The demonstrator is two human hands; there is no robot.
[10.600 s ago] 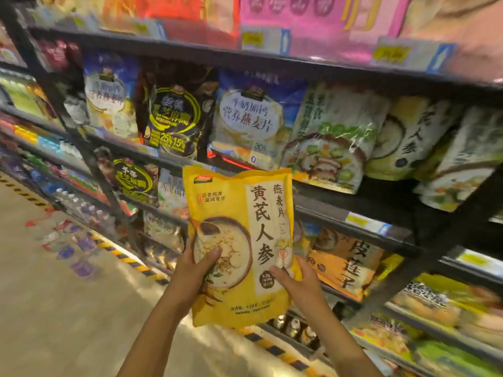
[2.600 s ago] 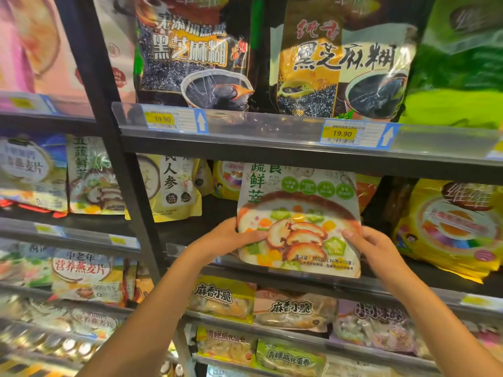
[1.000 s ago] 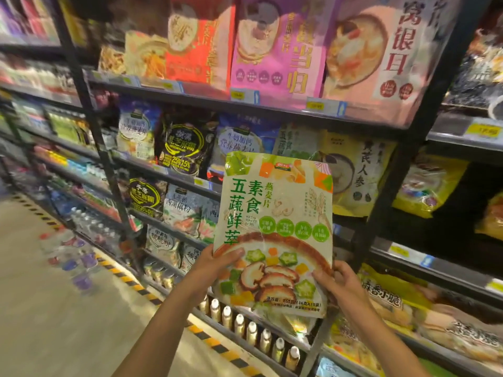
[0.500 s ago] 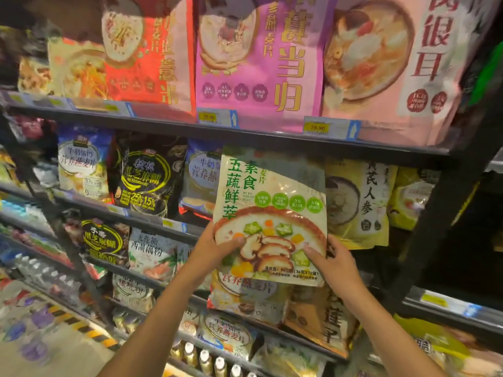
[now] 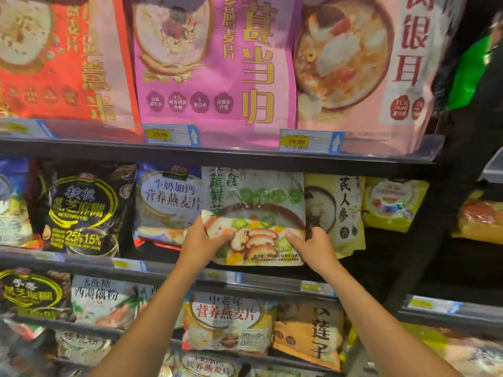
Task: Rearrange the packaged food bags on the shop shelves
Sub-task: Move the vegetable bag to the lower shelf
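Observation:
A pale green and white oatmeal bag [image 5: 255, 213] with mushroom slices pictured on it stands in the middle shelf [image 5: 190, 270], its top tucked under the shelf above. My left hand [image 5: 202, 242] grips its lower left corner and my right hand [image 5: 313, 246] grips its lower right corner. It sits between a blue and white oatmeal bag [image 5: 168, 202] on the left and a yellow bag [image 5: 336, 210] on the right, partly covering both.
A black sesame bag [image 5: 81, 208] stands further left. Red [image 5: 62, 58], pink [image 5: 212, 61] and pale pink [image 5: 359, 69] bags fill the top shelf. More bags [image 5: 226, 322] line the shelves below. A black upright post [image 5: 435, 213] bounds the bay on the right.
Both hands have pushed the mushroom bag up and back into the middle shelf, between the blue and yellow bags. The view has closed in on the shelf.

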